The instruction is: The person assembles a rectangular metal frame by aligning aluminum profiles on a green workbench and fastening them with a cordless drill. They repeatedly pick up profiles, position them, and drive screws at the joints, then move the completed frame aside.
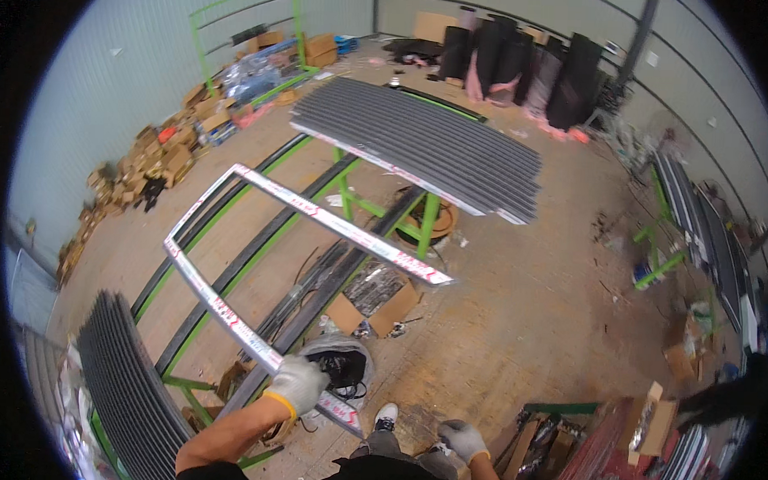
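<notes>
My left hand (pixel 298 384), in a whitish knit work glove with a yellow cuff, grips the near bar of a three-sided metal profile frame (pixel 248 341). Printed protective film in white and red covers the bars. The frame lies over a green rack with dark padded rails (pixel 318 301), its far bar parallel to the near one and its right side without a bar. Low at my right side hangs my right hand (pixel 463 438), in the same kind of glove; its fingers look curled, and whether anything is in them cannot be told.
Grey metal profiles lie stacked on a green stand (pixel 419 146) ahead and at the lower left (pixel 131 383). An open cardboard box (pixel 394 310) and a plastic bag (pixel 355 347) are on the floor. More boxes (pixel 653 421) stand at the lower right.
</notes>
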`<state>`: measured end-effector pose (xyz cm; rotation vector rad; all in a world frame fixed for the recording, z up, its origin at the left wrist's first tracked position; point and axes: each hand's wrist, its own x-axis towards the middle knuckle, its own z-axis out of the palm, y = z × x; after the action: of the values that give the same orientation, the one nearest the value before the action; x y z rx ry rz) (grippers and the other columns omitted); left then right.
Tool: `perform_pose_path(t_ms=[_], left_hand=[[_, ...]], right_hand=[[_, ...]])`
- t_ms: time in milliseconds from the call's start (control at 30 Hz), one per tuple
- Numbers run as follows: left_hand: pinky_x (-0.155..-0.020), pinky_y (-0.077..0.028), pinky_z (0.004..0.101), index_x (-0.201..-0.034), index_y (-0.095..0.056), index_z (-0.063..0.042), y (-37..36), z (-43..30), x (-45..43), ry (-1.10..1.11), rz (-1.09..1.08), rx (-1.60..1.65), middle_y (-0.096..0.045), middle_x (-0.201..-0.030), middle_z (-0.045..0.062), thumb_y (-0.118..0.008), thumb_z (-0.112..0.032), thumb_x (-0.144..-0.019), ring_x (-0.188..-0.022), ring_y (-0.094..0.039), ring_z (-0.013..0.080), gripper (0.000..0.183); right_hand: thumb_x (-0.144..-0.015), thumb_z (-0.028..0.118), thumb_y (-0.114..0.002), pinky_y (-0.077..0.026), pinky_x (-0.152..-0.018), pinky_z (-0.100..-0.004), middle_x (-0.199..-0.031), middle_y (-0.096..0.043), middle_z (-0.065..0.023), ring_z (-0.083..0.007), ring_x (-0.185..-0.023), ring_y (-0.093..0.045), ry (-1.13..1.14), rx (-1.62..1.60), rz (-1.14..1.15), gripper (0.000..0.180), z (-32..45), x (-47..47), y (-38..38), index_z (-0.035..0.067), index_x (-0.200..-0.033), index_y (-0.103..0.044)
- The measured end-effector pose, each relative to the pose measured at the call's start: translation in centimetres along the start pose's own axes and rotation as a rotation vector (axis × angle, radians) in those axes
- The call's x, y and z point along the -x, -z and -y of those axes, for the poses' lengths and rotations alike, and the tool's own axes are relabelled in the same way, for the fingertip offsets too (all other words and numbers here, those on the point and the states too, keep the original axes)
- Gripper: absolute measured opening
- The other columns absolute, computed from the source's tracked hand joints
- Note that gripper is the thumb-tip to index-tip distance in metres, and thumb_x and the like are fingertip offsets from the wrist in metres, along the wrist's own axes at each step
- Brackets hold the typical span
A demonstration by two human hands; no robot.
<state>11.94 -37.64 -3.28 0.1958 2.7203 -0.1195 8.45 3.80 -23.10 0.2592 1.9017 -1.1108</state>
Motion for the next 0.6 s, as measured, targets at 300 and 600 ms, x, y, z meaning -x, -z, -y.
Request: perform_pose_path(t_ms=[300,600], left_hand=[[-0.104,-0.052,0.0483,-0.133,-0.065,-0.015,3.3,-4.3,-3.5,-0.877,-0.075,0.343,-0.065,-0.135,0.009,-0.084,-0.045,-0.085,-0.122,-0.063,0.0306,0.059],[-0.089,-0.058,0.0396,-0.128,-0.068,0.003,1.7,-21.7,-2.9,-0.542,0.448,1.176,-0.072,-0.118,0.015,-0.065,-0.017,-0.098,-0.101,-0.069,0.0246,0.036]], right_hand=[[-0.094,0.039,-0.063,-0.055,-0.097,-0.049,-0.119,-0.076,-0.0217,-0.0407,-0.11,-0.072,-0.133,0.188,-0.424,0.044,-2.2,11.7,1.3,0.009,-0.123,-0.075],[-0.096,0.034,-0.064,-0.056,-0.093,-0.0483,-0.115,-0.075,-0.0234,-0.0407,-0.104,-0.072,0.047,-0.19,-1.048,0.041,-8.9,30.3,0.7,0.006,-0.125,-0.072]])
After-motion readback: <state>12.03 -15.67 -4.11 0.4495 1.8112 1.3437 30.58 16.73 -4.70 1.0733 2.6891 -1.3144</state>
